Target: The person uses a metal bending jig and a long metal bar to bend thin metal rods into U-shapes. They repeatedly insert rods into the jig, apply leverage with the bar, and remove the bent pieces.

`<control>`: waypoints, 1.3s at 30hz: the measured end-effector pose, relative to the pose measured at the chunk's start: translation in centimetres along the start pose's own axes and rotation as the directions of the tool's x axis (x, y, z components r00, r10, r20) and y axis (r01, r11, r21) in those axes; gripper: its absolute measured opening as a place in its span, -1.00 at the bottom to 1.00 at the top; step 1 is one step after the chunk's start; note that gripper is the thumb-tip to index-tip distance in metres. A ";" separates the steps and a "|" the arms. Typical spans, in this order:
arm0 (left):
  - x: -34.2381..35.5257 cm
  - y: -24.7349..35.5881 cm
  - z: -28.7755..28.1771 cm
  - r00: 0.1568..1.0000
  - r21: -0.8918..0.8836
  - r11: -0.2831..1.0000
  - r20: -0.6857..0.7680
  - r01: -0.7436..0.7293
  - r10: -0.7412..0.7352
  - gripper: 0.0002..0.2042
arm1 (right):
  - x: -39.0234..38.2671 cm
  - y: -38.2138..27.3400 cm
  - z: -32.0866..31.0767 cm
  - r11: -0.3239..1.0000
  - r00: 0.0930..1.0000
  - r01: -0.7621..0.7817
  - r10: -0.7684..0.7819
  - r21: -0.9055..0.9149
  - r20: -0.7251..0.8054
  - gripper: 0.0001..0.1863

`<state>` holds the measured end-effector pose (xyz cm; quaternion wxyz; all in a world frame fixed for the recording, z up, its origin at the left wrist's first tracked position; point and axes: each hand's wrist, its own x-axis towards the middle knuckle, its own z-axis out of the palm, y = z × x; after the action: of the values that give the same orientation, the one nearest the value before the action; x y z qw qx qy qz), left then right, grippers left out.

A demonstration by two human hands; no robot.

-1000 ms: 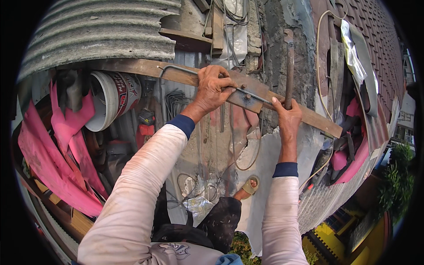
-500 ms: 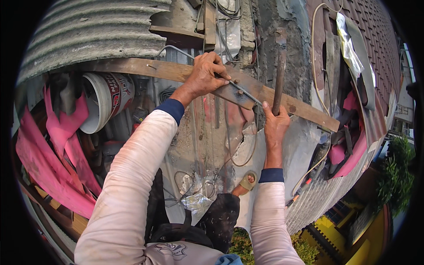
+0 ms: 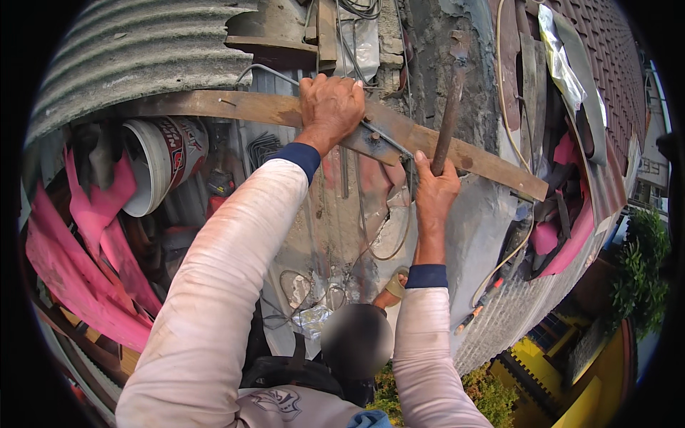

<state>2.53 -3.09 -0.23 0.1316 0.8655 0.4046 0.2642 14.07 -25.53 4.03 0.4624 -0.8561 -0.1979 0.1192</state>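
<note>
One bucket (image 3: 163, 165) tipped sideways, contents unclear | left hand (image 3: 330, 108) clasping rod (image 3: 278, 75) | right hand (image 3: 436, 194) gripping pipe (image 3: 451, 107)

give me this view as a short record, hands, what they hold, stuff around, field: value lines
left hand: over the bent metal rod, fingertips hidden
right hand: gripping the near end of the rusty bar
rod position: across the wooden plank, passing under the left hand
left side: white bucket on its side, pink sheeting
upper left: grey corrugated sheet
below the hands: sandalled foot, partly covered
</note>
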 end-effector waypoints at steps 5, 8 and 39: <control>0.1 0.0 0.5 0.997 0.044 0.997 -0.036 -0.064 0.065 -0.69 | 0.4 -0.5 -0.5 0.999 0.999 0.020 -0.019 -0.032 0.042 -0.69; 0.3 -0.1 0.6 0.996 0.039 0.996 -0.042 -0.080 0.082 -0.71 | 1.3 -0.9 -2.7 0.990 0.993 0.059 -0.045 -0.130 0.110 -0.60; 0.2 -0.1 0.5 0.998 0.015 0.998 -0.029 -0.056 0.057 -0.72 | 28.3 -6.6 -3.9 0.211 0.334 0.942 -0.549 -0.260 0.766 -0.71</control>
<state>2.84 -2.91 -0.57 0.1121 0.8735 0.3837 0.2778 39.37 -12.42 11.06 0.0324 -0.6611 -0.7495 0.0087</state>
